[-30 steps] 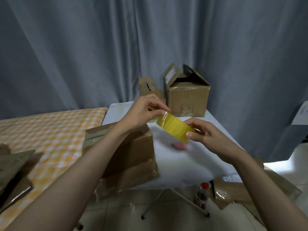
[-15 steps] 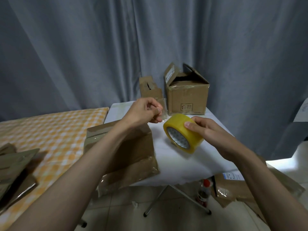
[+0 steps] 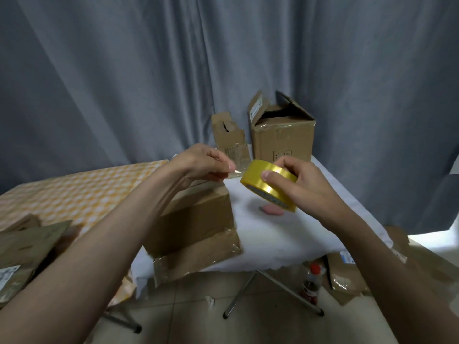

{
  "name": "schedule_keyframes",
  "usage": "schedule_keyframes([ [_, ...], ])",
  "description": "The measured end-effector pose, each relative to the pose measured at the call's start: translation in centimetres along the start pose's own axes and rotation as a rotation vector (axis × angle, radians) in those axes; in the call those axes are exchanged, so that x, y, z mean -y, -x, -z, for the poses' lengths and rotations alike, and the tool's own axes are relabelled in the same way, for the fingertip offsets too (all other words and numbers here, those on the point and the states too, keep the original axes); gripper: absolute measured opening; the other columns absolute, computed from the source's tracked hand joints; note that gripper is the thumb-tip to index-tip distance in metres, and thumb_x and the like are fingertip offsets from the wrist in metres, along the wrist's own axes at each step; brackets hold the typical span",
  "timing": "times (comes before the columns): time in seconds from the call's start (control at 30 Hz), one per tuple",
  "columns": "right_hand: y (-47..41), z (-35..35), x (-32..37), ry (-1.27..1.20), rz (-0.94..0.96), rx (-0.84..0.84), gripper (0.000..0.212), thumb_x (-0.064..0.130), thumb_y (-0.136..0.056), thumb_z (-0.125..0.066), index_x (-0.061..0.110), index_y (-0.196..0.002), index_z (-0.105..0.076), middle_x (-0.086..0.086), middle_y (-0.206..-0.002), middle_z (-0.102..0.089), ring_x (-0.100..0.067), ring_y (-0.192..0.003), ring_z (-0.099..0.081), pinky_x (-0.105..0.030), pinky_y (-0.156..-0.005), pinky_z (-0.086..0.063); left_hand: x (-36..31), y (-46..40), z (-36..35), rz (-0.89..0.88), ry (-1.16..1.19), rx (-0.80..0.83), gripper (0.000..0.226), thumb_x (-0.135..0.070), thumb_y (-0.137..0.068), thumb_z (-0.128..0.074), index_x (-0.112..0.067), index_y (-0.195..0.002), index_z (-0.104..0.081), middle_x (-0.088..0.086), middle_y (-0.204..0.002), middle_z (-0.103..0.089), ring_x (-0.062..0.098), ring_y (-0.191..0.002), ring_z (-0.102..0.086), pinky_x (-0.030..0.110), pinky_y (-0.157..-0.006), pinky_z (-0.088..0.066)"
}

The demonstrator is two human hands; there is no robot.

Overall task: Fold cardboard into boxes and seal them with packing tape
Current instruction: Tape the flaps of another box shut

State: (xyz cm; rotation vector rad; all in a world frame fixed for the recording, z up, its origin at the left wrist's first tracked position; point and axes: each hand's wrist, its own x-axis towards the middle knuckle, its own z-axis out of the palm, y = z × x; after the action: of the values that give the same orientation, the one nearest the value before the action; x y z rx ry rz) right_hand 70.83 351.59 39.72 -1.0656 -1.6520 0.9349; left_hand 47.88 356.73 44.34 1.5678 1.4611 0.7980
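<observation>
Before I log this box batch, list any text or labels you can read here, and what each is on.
None can be read.
Tall open box: white sticker on its flap and a printed square mark low on its front, both blurred.
Flat cardboard at left: white label, too small.
Cardboard on the floor: white and blue label, blurred.
Bottle: label unreadable.

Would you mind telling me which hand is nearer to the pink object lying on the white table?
Right. The right hand holds the tape roll just above the pink object; the left hand is farther left.
</observation>
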Motion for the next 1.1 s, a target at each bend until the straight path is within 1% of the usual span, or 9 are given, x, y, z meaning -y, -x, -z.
schedule_keyframes([
  [0.13, -0.2, 0.1, 0.1, 0.058, 0.039, -0.024, 0.024, 0.04, -0.093, -0.065, 0.025, -0.077, -0.058, 0.001, -0.082, -0.061, -0.011, -0.071, -0.059, -0.019, -0.049, -0.048, 0.0, 0.5, 0.0, 0.002, 0.148, -0.032, 0.006, -0.015, -0.083, -0.077, -0.014, -0.077, -0.077, 0.009, -0.095, -0.076, 0.014, -0.083, -0.072, 0.024, -0.074, -0.059],
  [0.23, -0.1, -0.2, 0.2, 0.004, -0.006, 0.05, 0.029, 0.046, -0.097, -0.056, 0.021, -0.083, -0.056, 0.012, -0.063, -0.066, -0.001, -0.06, -0.063, -0.017, -0.05, -0.047, 0.1, 0.4, -0.7, -0.003, 0.226, -0.023, 0.009, -0.011, -0.092, -0.067, -0.008, -0.086, -0.071, 0.009, -0.082, -0.074, 0.014, -0.073, -0.072, 0.023, -0.067, -0.059],
  [0.33, 0.1, -0.6, 0.1, -0.102, -0.124, 0.184, 0.034, 0.047, -0.097, -0.054, 0.014, -0.101, -0.06, 0.001, -0.071, -0.075, -0.008, -0.069, -0.072, -0.029, -0.068, -0.053, 0.1, 0.0, -0.7, -0.006, 0.189, -0.023, 0.009, -0.008, -0.094, -0.064, -0.006, -0.087, -0.069, 0.007, -0.074, -0.071, 0.011, -0.064, -0.067, 0.021, -0.061, -0.056],
  [0.47, 0.4, -0.2, -0.2, -0.128, -0.194, 0.298, 0.027, 0.036, -0.085, -0.052, 0.015, -0.093, -0.066, -0.011, -0.081, -0.077, -0.028, -0.088, -0.073, -0.044, -0.091, -0.053, 0.3, -1.1, 1.4, -0.04, 0.04, -0.087, 0.012, 0.0, -0.092, -0.063, -0.003, -0.082, -0.068, 0.007, -0.066, -0.068, 0.012, -0.055, -0.062, 0.02, -0.058, -0.056],
  [0.6, 1.2, -1.2, -1.0, -0.145, -0.247, 0.345, 0.042, 0.044, -0.098, -0.056, 0.006, -0.093, -0.072, -0.015, -0.073, -0.075, -0.024, -0.069, -0.073, -0.028, -0.07, -0.059, 0.8, -3.1, 4.2, -0.089, -0.183, -0.361, 0.014, 0.002, -0.093, -0.061, -0.001, -0.08, -0.066, 0.009, -0.069, -0.066, 0.011, -0.055, -0.062, 0.017, -0.051, -0.052],
  [0.7, 1.4, -2.7, -1.5, -0.128, -0.291, 0.313, 0.05, 0.054, -0.095, -0.055, 0.009, -0.086, -0.073, -0.014, -0.069, -0.073, -0.018, -0.062, -0.07, -0.028, -0.069, -0.059, 1.2, -5.0, 4.1, -0.135, -0.298, -0.388, 0.015, 0.001, -0.093, -0.061, -0.004, -0.08, -0.064, 0.012, -0.074, -0.066, 0.016, -0.062, -0.062, 0.025, -0.06, -0.054],
  [0.93, 0.9, -5.2, -2.7, -0.287, -0.384, 0.317, 0.018, 0.034, -0.103, -0.05, 0.023, -0.089, -0.05, 0.018, -0.05, -0.065, 0.003, -0.046, -0.064, -0.012, -0.04, -0.046, 2.6, -7.8, 2.7, -0.257, -0.567, -0.353, 0.017, 0.0, -0.094, -0.05, -0.012, -0.087, -0.059, -0.002, -0.076, -0.059, 0.017, -0.075, -0.053, 0.026, -0.069, -0.039],
  [1.0, 1.0, -5.7, -2.9, -0.293, -0.397, 0.328, 0.019, 0.038, -0.103, -0.05, 0.021, -0.093, -0.051, 0.013, -0.056, -0.069, -0.001, -0.052, -0.068, -0.014, -0.046, -0.051, 3.4, -8.2, 3.0, -0.269, -0.57, -0.315, 0.016, 0.0, -0.095, -0.051, -0.011, -0.087, -0.059, 0.0, -0.077, -0.059, 0.017, -0.075, -0.054, 0.028, -0.071, -0.043],
  [1.1, 0.9, -6.4, -3.4, -0.269, -0.409, 0.303, 0.033, 0.047, -0.099, -0.054, 0.016, -0.109, -0.056, -0.009, -0.087, -0.077, -0.02, -0.082, -0.075, -0.036, -0.081, -0.062, 4.5, -8.7, 3.1, -0.286, -0.56, -0.284, 0.016, 0.002, -0.095, -0.051, -0.008, -0.086, -0.059, -0.003, -0.073, -0.058, 0.016, -0.072, -0.054, 0.032, -0.073, -0.047],
])
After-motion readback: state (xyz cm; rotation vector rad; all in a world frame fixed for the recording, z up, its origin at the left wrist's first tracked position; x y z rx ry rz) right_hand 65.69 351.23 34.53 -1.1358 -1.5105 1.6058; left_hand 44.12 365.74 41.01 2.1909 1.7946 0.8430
